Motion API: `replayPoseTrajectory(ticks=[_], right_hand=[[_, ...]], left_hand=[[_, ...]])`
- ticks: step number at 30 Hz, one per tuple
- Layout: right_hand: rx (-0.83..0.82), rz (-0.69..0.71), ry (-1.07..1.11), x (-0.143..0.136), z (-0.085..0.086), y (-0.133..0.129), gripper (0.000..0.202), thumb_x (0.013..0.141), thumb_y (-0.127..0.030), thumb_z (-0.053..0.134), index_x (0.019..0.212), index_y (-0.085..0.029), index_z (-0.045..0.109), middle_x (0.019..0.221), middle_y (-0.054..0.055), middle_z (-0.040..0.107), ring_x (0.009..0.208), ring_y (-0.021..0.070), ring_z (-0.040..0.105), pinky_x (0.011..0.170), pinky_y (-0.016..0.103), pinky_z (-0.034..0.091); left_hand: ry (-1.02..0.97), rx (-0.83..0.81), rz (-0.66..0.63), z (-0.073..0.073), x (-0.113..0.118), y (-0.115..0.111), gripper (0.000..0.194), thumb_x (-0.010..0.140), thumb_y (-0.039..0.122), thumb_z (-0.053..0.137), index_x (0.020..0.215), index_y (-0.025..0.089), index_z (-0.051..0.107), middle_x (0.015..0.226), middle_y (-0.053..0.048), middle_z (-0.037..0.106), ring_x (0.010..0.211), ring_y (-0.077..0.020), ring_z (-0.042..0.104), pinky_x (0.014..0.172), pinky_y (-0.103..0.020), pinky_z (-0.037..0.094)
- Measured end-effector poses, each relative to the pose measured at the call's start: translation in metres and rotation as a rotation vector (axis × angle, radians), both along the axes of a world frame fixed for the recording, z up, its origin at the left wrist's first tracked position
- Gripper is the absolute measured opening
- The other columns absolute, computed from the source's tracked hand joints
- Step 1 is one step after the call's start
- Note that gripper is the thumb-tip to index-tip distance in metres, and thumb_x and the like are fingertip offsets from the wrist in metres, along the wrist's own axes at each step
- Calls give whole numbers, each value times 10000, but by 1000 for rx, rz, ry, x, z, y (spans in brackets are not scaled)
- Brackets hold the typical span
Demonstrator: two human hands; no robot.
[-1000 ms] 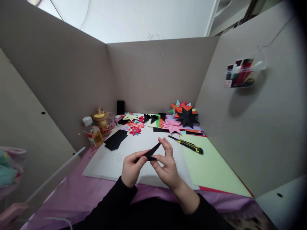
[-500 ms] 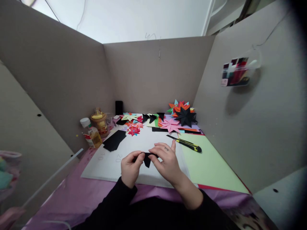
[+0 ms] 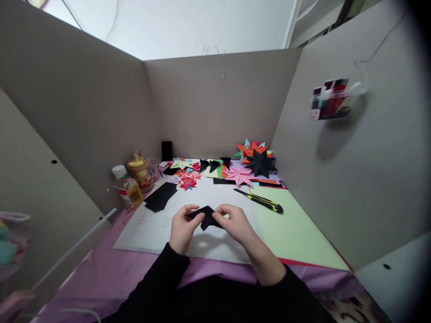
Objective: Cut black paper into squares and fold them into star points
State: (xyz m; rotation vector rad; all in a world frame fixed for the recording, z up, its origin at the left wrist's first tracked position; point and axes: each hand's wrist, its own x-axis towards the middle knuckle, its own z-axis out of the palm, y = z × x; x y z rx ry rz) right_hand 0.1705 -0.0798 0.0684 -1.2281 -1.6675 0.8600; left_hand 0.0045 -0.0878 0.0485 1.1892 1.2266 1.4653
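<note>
Grey upright panels (image 3: 218, 107) close off the back and both sides of the head view, above a table under a glossy pink-purple cloth (image 3: 77, 287); a large flat white sheet (image 3: 134, 237) covers the middle of the frame.

Item held: one folded piece of matte black paper (image 3: 208, 217), just below the centre of the frame, raised over the white sheet. Handling, as judged: very light, moderately stiff along its creases, limp across single layers, unlikely to slip, easily dented or torn. Best hold is a light pinch near the outer ends, clear of the points.

Grip: the left hand (image 3: 182, 229) has thumb and fingertips closed on the item's left end; the right hand (image 3: 237, 226) pinches its right side likewise. Neither shows a gap beyond the paper's thickness.

Appearance: uniformly black, crisp-edged, peaked at the top, with a small angular flap pointing down between the thumbs. Inner folds cannot be made out. No tear is visible.
</note>
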Motion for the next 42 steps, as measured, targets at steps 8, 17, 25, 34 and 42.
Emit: replayPoseTrajectory(ticks=[8,17,25,34,42], right_hand=[[-131,7,119,-5,-14,5,222,727,-337,562,587,-182,488,501,-59,427,479,89,377,468,211,291],[-236,190,125,6,-32,16,302,705,-393,557,517,-185,446,480,-41,440,476,93,390,479,221,291],[-202,193,35,-5,-32,12,270,715,-327,555,521,-186,432,475,-65,364,474,80,324,454,210,225],[-202,140,-2,-20,-47,3,240,756,-266,514,533,-176,513,472,-48,470,450,84,400,441,201,260],[-198,127,36,-15,-50,0,194,737,-227,528,567,-168,602,480,-24,553,449,98,470,439,196,324]], left_hand=[[-159,-56,-143,-3,6,1,794,684,265,745,1345,145,323,543,83,548,539,-102,561,617,-237,487],[-256,-93,-203,0,0,3,964,580,184,800,1381,180,264,781,6,655,662,-110,618,666,-227,485],[-278,-141,-140,-10,10,7,763,579,247,814,1222,140,418,743,-8,653,659,-140,622,655,-262,493],[-406,-46,72,-13,1,15,581,551,235,820,1018,177,480,744,7,652,670,-128,626,654,-252,492],[-429,4,139,-5,-9,24,492,576,255,810,952,187,499,771,19,640,688,-127,632,621,-233,500]])
